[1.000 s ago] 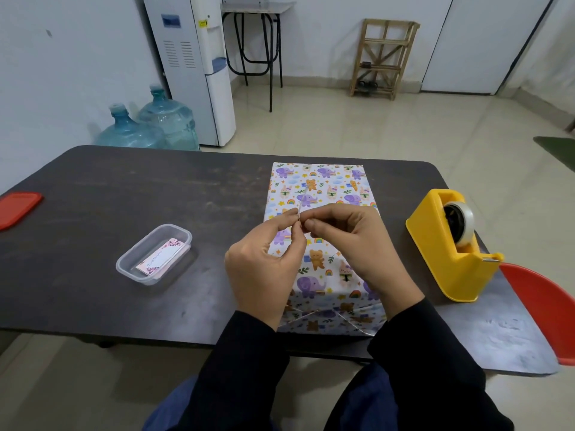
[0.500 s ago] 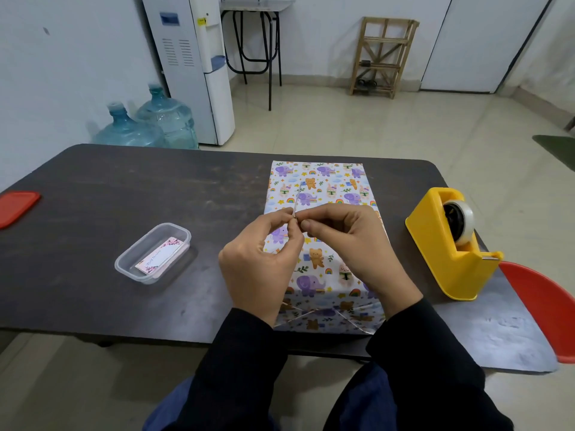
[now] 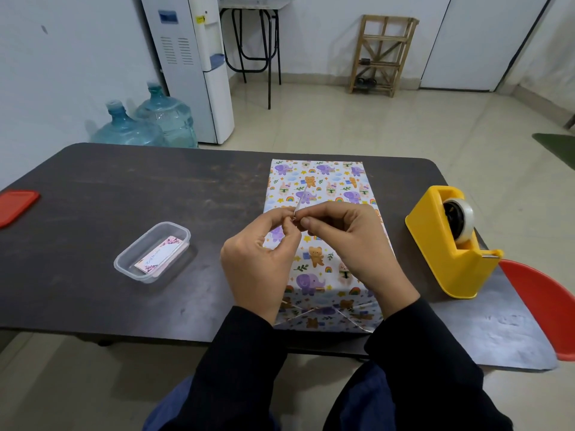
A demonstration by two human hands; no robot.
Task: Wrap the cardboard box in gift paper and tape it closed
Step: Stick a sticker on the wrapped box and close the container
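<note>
Your left hand (image 3: 258,262) and right hand (image 3: 351,244) both pinch a thin clear strip (image 3: 299,204) above the wrapped box (image 3: 320,181) on the table (image 3: 124,188); the tape dispenser (image 3: 441,244) stands near its right.

Very little lettering can be made out. A line of dark cursive writing is carried on the small white card with pink floral corners (image 3: 156,256), which lies in the clear rectangular plastic tub (image 3: 133,246); the words are too small to be read with certainty. A small yellow sticker (image 3: 201,18) with dark marks is fixed to the front of the tall white water dispenser (image 3: 186,73), and a blue panel (image 3: 168,17) is set near its top. Nothing can be read on either.
</note>
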